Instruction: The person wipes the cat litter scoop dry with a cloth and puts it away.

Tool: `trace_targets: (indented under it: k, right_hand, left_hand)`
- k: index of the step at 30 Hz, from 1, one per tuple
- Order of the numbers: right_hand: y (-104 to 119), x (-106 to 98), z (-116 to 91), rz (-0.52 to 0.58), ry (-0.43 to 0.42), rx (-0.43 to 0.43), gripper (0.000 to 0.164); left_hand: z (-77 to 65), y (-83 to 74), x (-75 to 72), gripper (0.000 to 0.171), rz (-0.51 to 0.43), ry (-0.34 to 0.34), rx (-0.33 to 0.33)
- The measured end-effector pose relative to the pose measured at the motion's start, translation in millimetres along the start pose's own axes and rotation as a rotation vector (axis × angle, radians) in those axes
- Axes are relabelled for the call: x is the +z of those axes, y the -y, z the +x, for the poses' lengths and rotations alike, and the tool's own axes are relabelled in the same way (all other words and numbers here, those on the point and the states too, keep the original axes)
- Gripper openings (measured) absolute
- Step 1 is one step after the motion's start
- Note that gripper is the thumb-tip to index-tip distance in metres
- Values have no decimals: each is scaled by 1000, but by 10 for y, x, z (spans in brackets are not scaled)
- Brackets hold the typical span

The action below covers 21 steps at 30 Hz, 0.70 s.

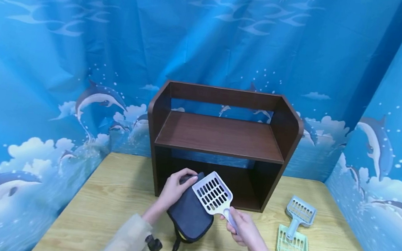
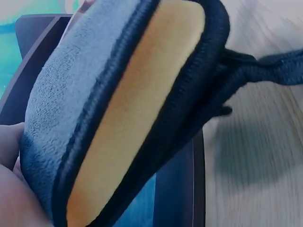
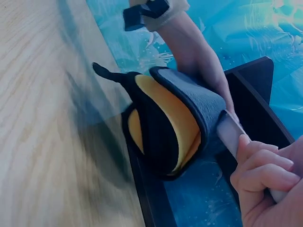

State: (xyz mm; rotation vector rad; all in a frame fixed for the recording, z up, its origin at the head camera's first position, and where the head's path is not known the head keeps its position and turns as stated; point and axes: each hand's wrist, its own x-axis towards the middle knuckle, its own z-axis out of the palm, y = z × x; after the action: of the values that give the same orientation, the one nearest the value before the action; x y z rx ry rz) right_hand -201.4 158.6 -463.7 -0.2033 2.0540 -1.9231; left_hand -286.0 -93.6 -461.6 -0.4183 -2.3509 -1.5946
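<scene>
The left arm, in a pale fuzzy sleeve [image 1: 125, 237], reaches forward and inward, its hand [image 1: 175, 189] gripping the far end of a dark grey-blue fabric pouch with black edging and yellow lining [image 1: 189, 220], thumb across the top. The pouch is held tilted above the light wood-grain table [image 1: 87, 220], before a dark brown two-tier wooden shelf [image 1: 221, 135]. From the lower right, the right hand [image 1: 244, 228] curls its fingers round the handle of a pale lavender slotted plastic scoop [image 1: 212, 192], whose head overlaps the pouch's upper face.
</scene>
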Motion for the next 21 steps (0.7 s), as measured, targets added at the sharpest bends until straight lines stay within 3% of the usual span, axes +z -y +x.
trace_targets:
  k: [4,9,21]
  right_hand:
    - [-28,41,-18,1,39,3,49]
    - [-50,76,-28,-18,46,8,51]
    - [-11,-32,38,-36,-8,5,48]
  left_hand:
    - [78,6,26,16,-95,26,-22]
    - [134,-26,49,19,-134,38,-43]
    - [-41,-35,-3,24,-217,59,-165]
